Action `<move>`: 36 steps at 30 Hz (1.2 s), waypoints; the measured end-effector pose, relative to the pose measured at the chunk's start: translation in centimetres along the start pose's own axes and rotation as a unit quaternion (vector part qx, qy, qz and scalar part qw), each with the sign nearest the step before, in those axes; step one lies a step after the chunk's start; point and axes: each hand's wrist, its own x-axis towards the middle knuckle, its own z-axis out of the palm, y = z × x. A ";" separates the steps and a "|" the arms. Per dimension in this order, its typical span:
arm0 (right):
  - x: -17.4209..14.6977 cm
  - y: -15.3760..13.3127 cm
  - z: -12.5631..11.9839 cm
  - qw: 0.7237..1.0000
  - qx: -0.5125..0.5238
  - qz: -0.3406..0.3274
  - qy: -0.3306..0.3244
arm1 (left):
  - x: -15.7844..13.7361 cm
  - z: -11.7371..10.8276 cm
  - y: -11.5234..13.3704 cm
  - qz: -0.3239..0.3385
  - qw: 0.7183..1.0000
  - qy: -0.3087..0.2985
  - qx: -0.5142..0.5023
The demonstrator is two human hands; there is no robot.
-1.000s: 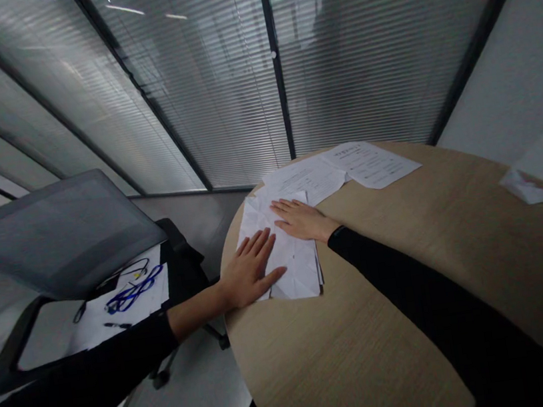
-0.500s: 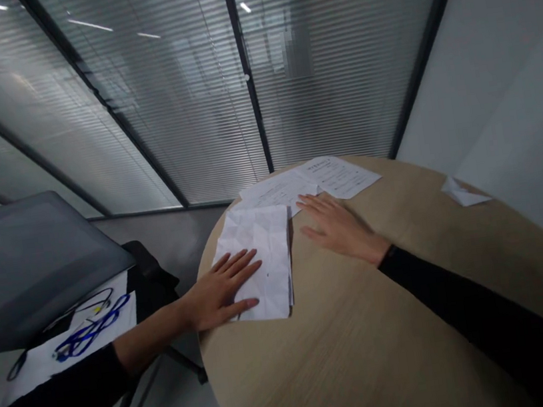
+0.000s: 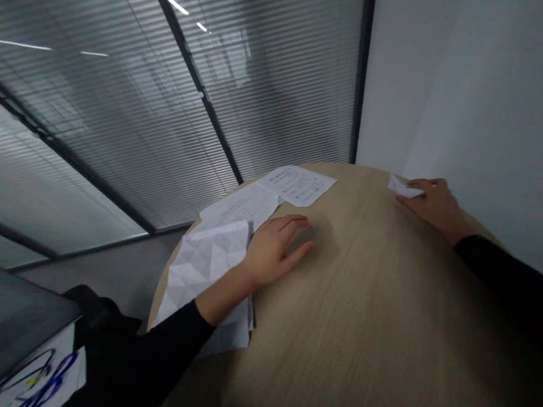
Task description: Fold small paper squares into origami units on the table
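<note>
My left hand (image 3: pixel 278 248) hovers over the middle of the round wooden table (image 3: pixel 349 327), fingers apart and holding nothing. Beneath that forearm lies a stack of creased white paper sheets (image 3: pixel 209 259), partly covered by the arm. At the table's right edge my right hand (image 3: pixel 434 206) pinches a small folded piece of white paper (image 3: pixel 403 186) between thumb and fingers. The paper's far end sticks out to the left of the fingertips.
Two printed sheets (image 3: pixel 299 185) overlap at the table's far edge. On the left stands a grey office chair (image 3: pixel 11 328), with papers and a blue cord (image 3: pixel 42 404) on its seat. Glass partitions with blinds (image 3: pixel 281 94) rise behind the table; a plain wall (image 3: pixel 479 100) is on the right.
My left hand has lifted off the creased paper stack and moved right. My right hand has gone from near the printed sheets to the folded paper and closed on it. The view has turned right.
</note>
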 end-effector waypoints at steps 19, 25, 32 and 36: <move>-7.9 -18.9 -0.3 0.908 0.175 -0.350 -0.149 | -1.2 6.9 -1.5 -0.179 0.961 0.053 -0.205; -9.2 -22.6 -0.1 0.900 0.275 -0.316 -0.120 | -1.0 7.1 -1.3 -0.141 0.945 0.079 -0.284; -9.9 -22.5 0.0 0.871 0.377 -0.239 -0.208 | -0.8 7.3 -1.8 -0.170 0.909 0.115 -0.363; -10.4 -22.8 -0.2 0.870 0.365 -0.212 -0.255 | -1.1 7.4 -1.8 -0.206 0.895 0.087 -0.385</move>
